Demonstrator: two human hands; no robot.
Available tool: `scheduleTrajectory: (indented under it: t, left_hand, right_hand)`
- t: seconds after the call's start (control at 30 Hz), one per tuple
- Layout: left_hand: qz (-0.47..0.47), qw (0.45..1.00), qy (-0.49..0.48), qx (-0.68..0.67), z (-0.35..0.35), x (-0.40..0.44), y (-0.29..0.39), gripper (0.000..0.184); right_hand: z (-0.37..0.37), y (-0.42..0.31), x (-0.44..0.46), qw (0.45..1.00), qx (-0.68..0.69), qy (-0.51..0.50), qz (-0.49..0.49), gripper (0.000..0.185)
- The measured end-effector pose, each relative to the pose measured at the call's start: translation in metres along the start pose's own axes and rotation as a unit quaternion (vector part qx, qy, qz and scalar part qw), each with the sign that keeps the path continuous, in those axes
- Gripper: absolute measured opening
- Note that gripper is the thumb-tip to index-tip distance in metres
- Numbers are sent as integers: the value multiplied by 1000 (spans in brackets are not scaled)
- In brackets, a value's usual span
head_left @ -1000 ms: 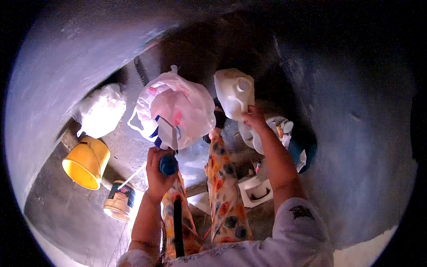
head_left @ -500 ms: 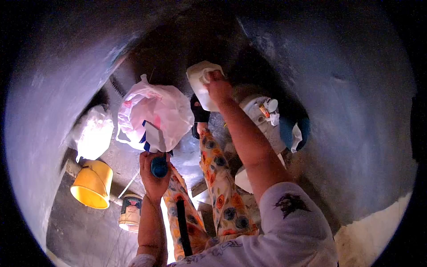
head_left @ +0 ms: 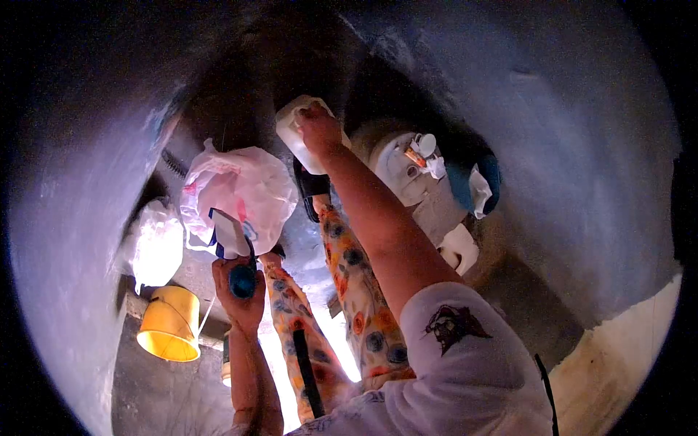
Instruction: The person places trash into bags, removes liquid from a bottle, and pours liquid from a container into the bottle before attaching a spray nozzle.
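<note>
My left hand (head_left: 238, 309) is wrapped round an item with a round blue end (head_left: 242, 281). A white and blue boxy piece (head_left: 230, 238) sticks out beyond the fingers, in front of a whitish-pink plastic bag (head_left: 251, 185). Whether it is one item with the blue end, I cannot tell. Farther out, my right hand (head_left: 320, 129) grips the upper part of a white plastic jug (head_left: 294, 138). This jug is tilted, just beyond one dark shoe (head_left: 314, 185); its opening cannot be made out.
To the left are a bright white bag (head_left: 158, 243) and a yellow bucket (head_left: 171, 320). On the right, a pale round surface (head_left: 396, 174) carries small items, beside a teal bin (head_left: 489, 178) with a white liner. Curved-looking walls (head_left: 567, 182) close in on both sides.
The camera view has shifted, so most things sit at different places. Both hands appear farther left in the picture, and each keeps its hold.
</note>
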State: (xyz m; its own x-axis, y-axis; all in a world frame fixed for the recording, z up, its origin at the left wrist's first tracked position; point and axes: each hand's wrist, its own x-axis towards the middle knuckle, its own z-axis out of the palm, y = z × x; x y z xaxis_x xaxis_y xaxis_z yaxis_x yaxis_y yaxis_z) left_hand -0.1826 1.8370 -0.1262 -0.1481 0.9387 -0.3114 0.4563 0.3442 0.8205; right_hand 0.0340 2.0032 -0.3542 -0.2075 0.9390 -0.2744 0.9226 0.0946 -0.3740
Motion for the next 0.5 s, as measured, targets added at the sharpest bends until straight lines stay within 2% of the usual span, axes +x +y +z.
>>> scheduleTrajectory:
  t: [0.03,0.23,0.33,0.43,0.5]
  left_hand:
    - [-8,999,-20,31,-1,0,4,32]
    - [6,991,-58,124,-5,3,-1,32]
    - [27,996,-36,82,-4,6,1,31]
    - [-13,996,-56,65,-3,6,-9,31]
    - [13,998,-40,35,1,8,-4,32]
  right_hand:
    - [1,-4,-1,999,-25,20,25,26]
    - [-5,-8,2,998,-29,59,14,24]
    - [-5,-11,10,997,-65,8,41,26]
    - [-1,-6,-6,999,12,17,43,28]
    - [0,-1,-3,998,-36,44,4,29]
